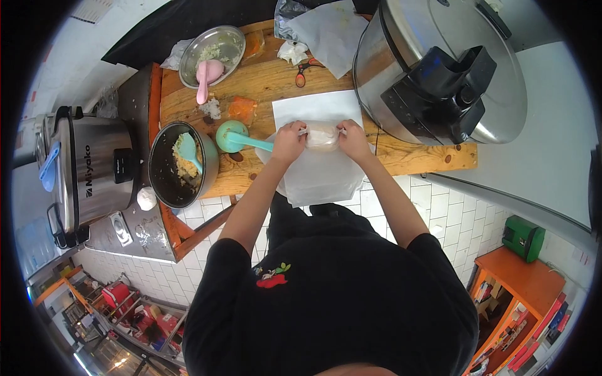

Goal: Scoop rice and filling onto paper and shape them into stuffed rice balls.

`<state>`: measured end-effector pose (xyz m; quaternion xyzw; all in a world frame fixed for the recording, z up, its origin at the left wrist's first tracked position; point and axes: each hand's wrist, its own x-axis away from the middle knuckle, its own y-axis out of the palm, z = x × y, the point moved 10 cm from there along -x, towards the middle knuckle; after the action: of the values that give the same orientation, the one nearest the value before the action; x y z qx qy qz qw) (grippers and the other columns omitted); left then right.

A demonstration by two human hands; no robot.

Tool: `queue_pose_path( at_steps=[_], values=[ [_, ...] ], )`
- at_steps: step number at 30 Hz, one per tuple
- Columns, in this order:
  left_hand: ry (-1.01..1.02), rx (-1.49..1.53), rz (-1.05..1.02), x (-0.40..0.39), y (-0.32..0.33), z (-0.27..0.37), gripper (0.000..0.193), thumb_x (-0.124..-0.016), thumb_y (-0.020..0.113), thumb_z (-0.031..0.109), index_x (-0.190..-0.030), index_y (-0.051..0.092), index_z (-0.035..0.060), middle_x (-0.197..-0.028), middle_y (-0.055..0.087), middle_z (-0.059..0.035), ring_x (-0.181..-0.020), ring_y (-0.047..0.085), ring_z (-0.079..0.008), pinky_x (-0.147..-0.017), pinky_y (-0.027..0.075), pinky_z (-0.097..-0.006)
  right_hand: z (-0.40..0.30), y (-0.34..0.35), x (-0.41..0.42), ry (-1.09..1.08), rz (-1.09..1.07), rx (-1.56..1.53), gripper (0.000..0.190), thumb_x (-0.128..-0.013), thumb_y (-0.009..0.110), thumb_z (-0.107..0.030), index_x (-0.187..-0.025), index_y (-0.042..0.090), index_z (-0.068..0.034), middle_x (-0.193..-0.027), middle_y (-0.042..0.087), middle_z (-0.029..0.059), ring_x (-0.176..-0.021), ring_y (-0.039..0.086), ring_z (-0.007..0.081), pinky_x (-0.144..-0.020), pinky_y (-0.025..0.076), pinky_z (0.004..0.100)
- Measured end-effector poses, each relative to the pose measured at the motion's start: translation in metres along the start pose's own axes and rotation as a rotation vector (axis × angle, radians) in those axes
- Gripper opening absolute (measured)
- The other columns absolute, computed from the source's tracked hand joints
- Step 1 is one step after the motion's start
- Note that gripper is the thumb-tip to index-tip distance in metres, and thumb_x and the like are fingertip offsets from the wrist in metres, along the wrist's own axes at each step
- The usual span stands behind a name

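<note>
A white rounded bundle in thin clear plastic (322,137) lies between my hands, over translucent wrapping sheets (322,176) that overhang the table's front edge. My left hand (289,141) pinches the wrap at the bundle's left end. At its right end, my right hand (353,140) pinches the other side of the wrap. White paper (317,105) lies beneath and behind. Just left of my left hand is a round mint-green scoop (232,136), its handle pointing to the hand. What the wrap encloses cannot be made out clearly.
A dark pot (160,164) with yellowish rice and a turquoise paddle stands left. Behind it are a steel bowl (187,44) with a pink scoop (202,87) and orange-handled scissors (301,77). A large steel cooker (371,89) stands right, a Miyako cooker (101,178) far left.
</note>
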<state>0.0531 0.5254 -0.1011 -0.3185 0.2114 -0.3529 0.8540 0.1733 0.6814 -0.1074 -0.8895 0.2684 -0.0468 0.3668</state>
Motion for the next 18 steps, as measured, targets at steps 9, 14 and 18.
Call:
queue_pose_path(
  at_steps=[9,14,18],
  values=[
    [-0.084,-0.014,-0.016,0.019,0.005,0.004,0.009,-0.083,0.068,0.009,-0.088,0.062,0.0044,-0.092,0.062,-0.0134,-0.086,0.064,-0.0346,-0.072,0.052,-0.0454,-0.009,-0.005,0.015,0.03,0.135,-0.07,0.011,-0.075,0.063,0.006,-0.083,0.059,0.0,-0.087,0.056,0.0161,-0.083,0.058,0.0366,-0.073,0.049,0.0436],
    [0.191,-0.076,0.2,0.043,-0.02,0.036,0.011,-0.08,0.069,0.004,-0.09,0.064,0.0027,-0.088,0.061,-0.0128,-0.083,0.062,-0.032,-0.07,0.052,-0.0424,-0.026,-0.013,0.026,-0.134,0.216,-0.018,0.015,-0.074,0.064,0.007,-0.086,0.057,0.0,-0.09,0.055,0.0144,-0.089,0.056,0.0348,-0.076,0.048,0.0431],
    [-0.139,0.119,0.038,0.049,0.001,0.001,0.022,-0.078,0.07,0.001,-0.1,0.068,0.0035,-0.087,0.061,-0.0114,-0.081,0.061,-0.0314,-0.071,0.052,-0.0415,-0.035,-0.012,0.033,-0.237,0.167,-0.004,0.016,-0.076,0.062,0.007,-0.09,0.058,0.0,-0.095,0.055,0.0145,-0.093,0.055,0.0354,-0.079,0.048,0.0433]
  ],
)
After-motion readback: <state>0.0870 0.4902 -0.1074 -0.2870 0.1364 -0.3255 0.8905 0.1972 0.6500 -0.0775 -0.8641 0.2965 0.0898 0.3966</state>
